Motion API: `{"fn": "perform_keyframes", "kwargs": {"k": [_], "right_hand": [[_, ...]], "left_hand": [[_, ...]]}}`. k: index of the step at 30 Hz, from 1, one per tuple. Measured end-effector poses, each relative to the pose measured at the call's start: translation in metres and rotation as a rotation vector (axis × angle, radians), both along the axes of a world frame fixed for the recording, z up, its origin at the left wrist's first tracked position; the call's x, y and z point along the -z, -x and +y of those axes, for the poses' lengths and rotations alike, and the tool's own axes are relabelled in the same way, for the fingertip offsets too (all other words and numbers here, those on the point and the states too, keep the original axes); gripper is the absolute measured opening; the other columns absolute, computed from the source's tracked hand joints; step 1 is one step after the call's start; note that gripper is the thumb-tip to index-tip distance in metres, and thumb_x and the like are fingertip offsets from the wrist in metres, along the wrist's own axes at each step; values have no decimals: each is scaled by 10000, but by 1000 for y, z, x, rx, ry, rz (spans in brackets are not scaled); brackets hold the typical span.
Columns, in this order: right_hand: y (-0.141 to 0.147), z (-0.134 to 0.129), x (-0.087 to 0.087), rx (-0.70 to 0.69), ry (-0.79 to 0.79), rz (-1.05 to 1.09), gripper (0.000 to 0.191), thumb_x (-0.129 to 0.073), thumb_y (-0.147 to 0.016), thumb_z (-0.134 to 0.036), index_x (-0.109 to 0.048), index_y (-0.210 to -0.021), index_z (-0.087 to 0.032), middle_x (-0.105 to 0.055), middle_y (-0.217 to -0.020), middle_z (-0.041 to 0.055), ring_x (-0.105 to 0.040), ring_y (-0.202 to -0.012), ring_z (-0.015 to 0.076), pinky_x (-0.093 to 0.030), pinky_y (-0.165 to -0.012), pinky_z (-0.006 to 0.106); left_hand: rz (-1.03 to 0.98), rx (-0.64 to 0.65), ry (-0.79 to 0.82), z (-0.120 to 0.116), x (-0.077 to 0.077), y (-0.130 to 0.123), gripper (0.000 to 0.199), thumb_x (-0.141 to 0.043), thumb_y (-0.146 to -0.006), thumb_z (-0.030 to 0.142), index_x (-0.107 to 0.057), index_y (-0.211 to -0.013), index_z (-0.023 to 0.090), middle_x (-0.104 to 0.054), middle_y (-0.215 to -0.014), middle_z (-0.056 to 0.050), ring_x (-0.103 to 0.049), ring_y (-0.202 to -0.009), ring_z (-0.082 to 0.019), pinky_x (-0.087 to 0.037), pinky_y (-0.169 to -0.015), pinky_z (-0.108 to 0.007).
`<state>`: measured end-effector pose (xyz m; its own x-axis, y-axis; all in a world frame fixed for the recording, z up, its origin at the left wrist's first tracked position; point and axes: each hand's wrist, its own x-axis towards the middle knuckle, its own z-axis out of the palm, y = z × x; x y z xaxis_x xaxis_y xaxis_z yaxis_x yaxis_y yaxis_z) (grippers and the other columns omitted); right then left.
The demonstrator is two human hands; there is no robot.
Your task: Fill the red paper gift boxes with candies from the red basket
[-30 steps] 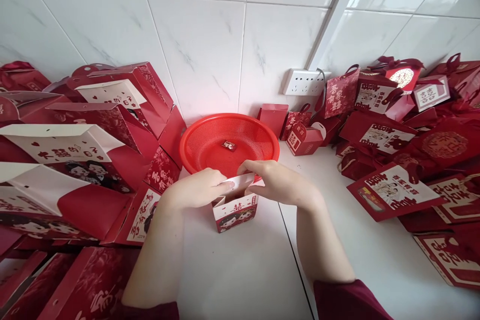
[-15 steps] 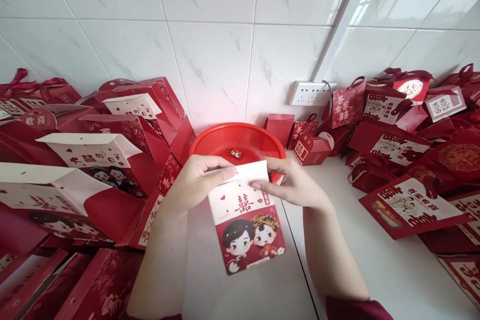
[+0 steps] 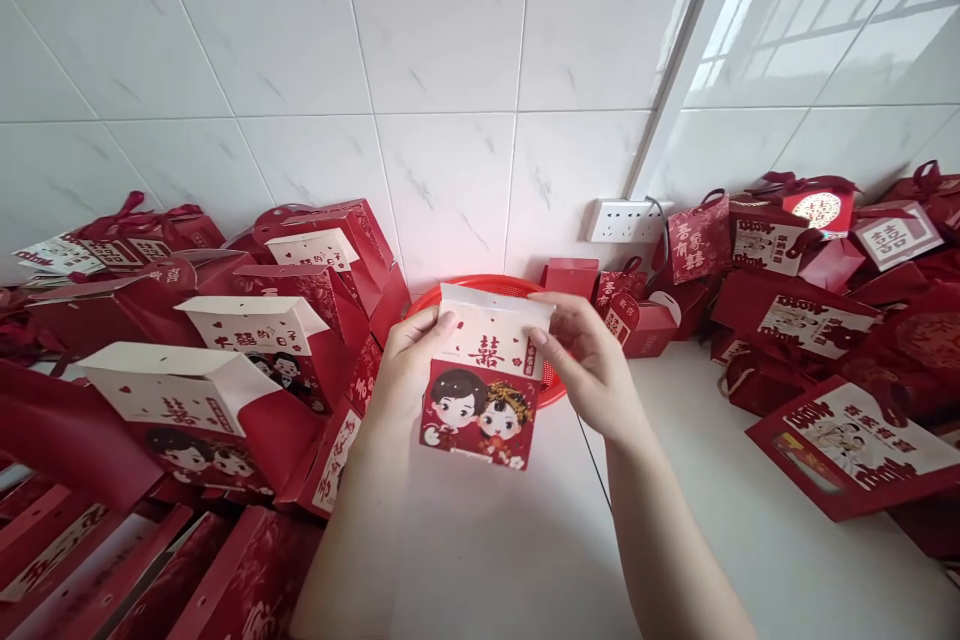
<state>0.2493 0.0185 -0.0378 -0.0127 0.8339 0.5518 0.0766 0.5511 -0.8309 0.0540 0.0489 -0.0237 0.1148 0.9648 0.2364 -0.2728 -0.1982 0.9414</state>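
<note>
Between my two hands is an upright red and white paper box (image 3: 480, 390) printed with two cartoon figures. My left hand (image 3: 411, 360) pinches its upper left edge, thumb on the front. My right hand (image 3: 581, 355) holds the upper right edge, its thumb on the front face and its fingers behind. The white top flap of the box stands raised. Behind the box, a red plastic basket (image 3: 553, 388) is largely covered by the box and hands, and its inside is hidden.
Many red boxes (image 3: 270, 350) crowd the left side. Red boxes and bags (image 3: 817, 310) are piled on the right. A white power strip (image 3: 627, 221) is on the tiled wall (image 3: 442, 40). The white tabletop (image 3: 510, 560) shows below the hands.
The view has shifted, so the wall fills more of it. The held box is now straighter and higher, its top flap lifted, and it covers more of the basket.
</note>
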Motion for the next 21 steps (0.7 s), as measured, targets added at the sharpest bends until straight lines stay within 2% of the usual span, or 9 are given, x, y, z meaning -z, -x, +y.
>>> {"fn": "perform_keyframes", "kwargs": {"k": [3,7,10,16,18,21], "right_hand": [[3,-6,7,37,-20,-146,228,-501,-985,-315,-613,-1183,-298,-663,-1013,33,-623,-834,175,-527,-711,306],[-4,-6,9,40,-49,-241,250,-472,-992,-274,-629,-1186,-297,-672,-995,31,-624,-855,184,-519,-750,318],[-7,-3,6,23,-61,-240,243,-491,-987,-296,-636,-1182,-283,-671,-966,36,-632,-865,189,-519,-734,313],[-4,-1,2,-49,-60,-239,194,-585,-944,-365,-621,-1112,-274,-681,-1072,31,-649,-898,182,-515,-743,286],[-3,-1,2,-86,-51,-242,189,-579,-947,-384,-610,-1095,-271,-682,-1031,24,-645,-874,177,-511,-742,284],[-1,1,2,-65,-5,-244,177,-543,-964,-400,-602,-1053,-259,-668,-918,23,-626,-777,169,-497,-672,280]], "left_hand": [[-8,24,44,0,-3,3,245,-746,-778,387,-717,-845,153,-672,-705,-22,-620,-641,-155,-475,-618,-251],[-45,92,83,2,-4,3,226,-745,-782,340,-733,-912,156,-707,-773,-39,-662,-713,-180,-496,-664,-266],[-81,80,97,5,-2,0,227,-767,-750,324,-747,-907,162,-739,-818,-49,-693,-761,-205,-513,-703,-281],[-141,137,128,9,3,0,306,-763,-741,312,-747,-1021,188,-764,-914,-56,-716,-877,-255,-533,-781,-329],[-141,137,129,10,4,1,306,-760,-743,306,-745,-1026,192,-766,-904,-51,-718,-881,-258,-534,-778,-331],[-119,114,135,11,4,0,334,-773,-717,311,-744,-1023,181,-766,-869,-53,-718,-868,-264,-533,-772,-331]]}}
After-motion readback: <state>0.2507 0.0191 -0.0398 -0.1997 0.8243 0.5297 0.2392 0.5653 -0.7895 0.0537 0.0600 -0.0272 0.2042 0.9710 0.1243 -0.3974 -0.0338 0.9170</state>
